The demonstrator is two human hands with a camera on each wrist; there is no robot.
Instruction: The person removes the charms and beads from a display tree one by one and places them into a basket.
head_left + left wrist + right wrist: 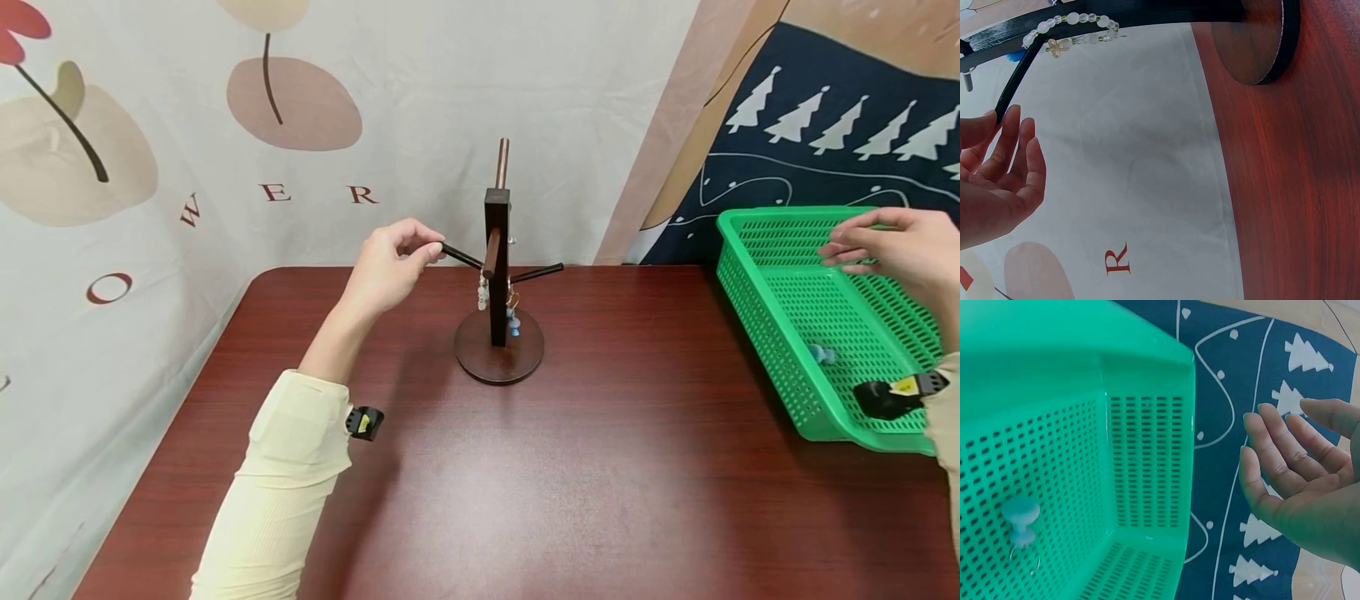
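Note:
A dark wooden stand (pixel 497 275) with several pegs rises from a round base near the table's back edge. My left hand (pixel 393 262) pinches the end of its left peg (pixel 461 255) between thumb and fingers. On that peg, close to the post, hangs a beaded bracelet (pixel 1072 20) of pale beads with a small flower charm. Another small blue trinket (pixel 513 323) dangles on the post's right side. My right hand (pixel 892 246) hovers over the green basket (pixel 780 375), fingers loosely bent and holding nothing. Inside the basket lies a pale blue keychain (pixel 1021 519) with a metal ring.
The basket stands at the right of the reddish-brown table (pixel 585 467). Behind the table hangs a pale printed cloth (pixel 450 100), with a dark blue tree-patterned cloth (pixel 750 175) at the right. A small black camera (pixel 364 423) is strapped to each wrist.

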